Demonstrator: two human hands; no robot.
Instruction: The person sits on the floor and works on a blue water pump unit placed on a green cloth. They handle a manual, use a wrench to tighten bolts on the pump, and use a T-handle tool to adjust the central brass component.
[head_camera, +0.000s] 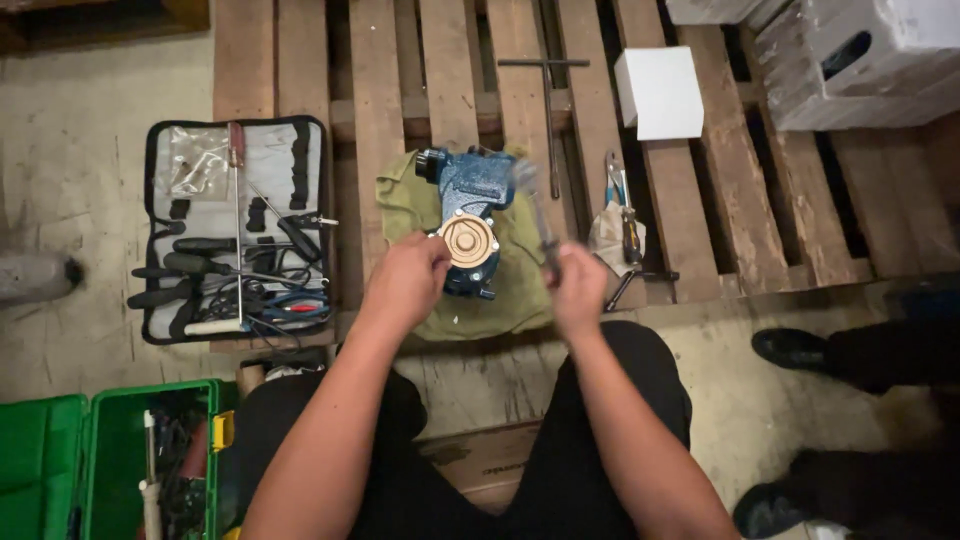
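Head view, looking down at a person seated at the edge of a weathered wooden pallet (690, 200), dark trousers filling the bottom of the picture. On the pallet's near edge lies a crumpled olive-green cloth (505, 300), and on the cloth sits a small blue cast-metal pump body with a round tan face plate (468, 225).

The left hand (405, 282) rests against the pump's left side, its fingers curled in and touching the edge of the round plate. The right hand (578, 288) is just right of the pump, fingers closed around a thin tool (540, 225) that is blurred by motion; what kind of tool it is cannot be told. Its tip points up toward the pump's upper right.

Left of the pump, partly on the pallet, lies an open grey zip tool case with black-handled screwdrivers and loose wires (238, 230). Behind the pump, a dark metal T-handle wrench (547, 110) lies along the slats, and a white square box (659, 92) sits farther right. Just right of the pump, beyond the right hand, pliers and a screwdriver (625, 225) rest on a pale rag. Below the tool case, an open green plastic toolbox (100, 460) stands on the concrete floor. Another person's black shoes (790, 350) show at the lower right.
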